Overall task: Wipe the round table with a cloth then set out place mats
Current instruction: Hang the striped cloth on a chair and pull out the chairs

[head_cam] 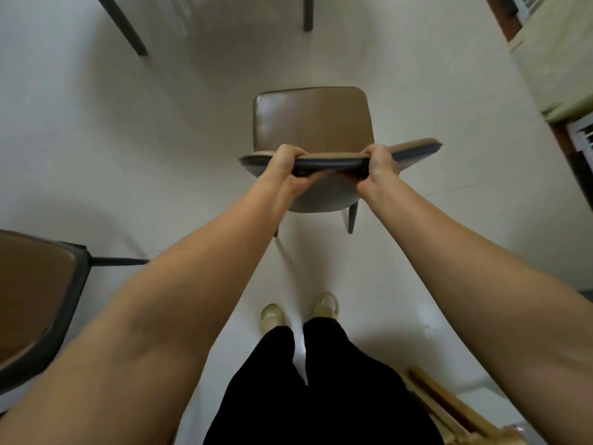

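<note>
A chair with a tan leather seat point(313, 120) and dark legs stands on the pale floor straight ahead of me. My left hand point(288, 170) and my right hand point(378, 167) both grip the top edge of its backrest point(417, 149), fingers curled over it, about a shoulder's width apart. No round table top, cloth or place mats are visible in this view.
A second tan chair point(35, 297) stands close at my lower left. Dark legs point(123, 27) of other furniture show at the top. A wall and doorway point(552, 75) lie on the right. Wooden slats point(449, 409) sit at my lower right, by my feet point(272, 316).
</note>
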